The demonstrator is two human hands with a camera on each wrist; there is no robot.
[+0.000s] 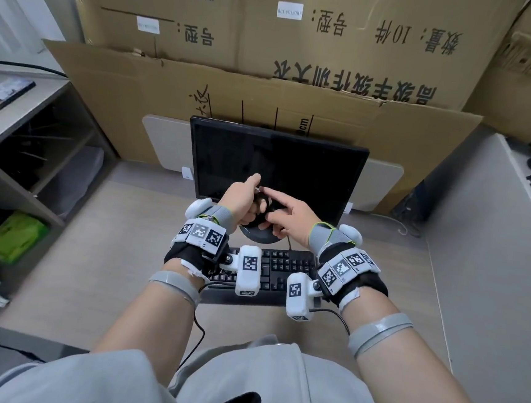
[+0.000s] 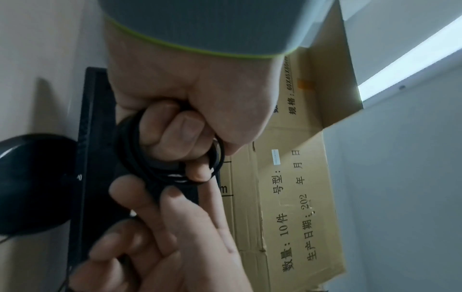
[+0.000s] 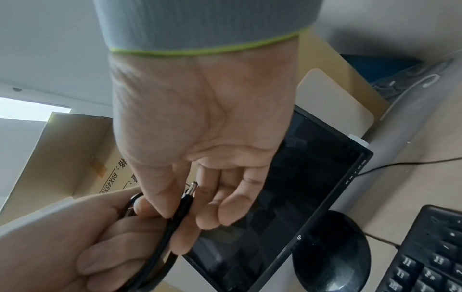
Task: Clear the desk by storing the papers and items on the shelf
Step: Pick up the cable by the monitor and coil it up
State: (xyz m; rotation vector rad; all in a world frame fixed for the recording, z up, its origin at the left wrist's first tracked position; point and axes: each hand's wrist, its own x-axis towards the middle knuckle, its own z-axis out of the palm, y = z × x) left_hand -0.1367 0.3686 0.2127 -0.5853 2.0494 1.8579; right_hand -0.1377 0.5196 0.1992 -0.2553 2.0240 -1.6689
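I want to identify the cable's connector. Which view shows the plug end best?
The right wrist view: the metal barrel plug sits clear between right hand thumb and fingers. The left wrist view shows only the cable coil held by the left hand; the head view hides the plug.

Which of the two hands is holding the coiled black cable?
The left hand: its fingers curl through the cable coil. The right hand only pinches the plug end.
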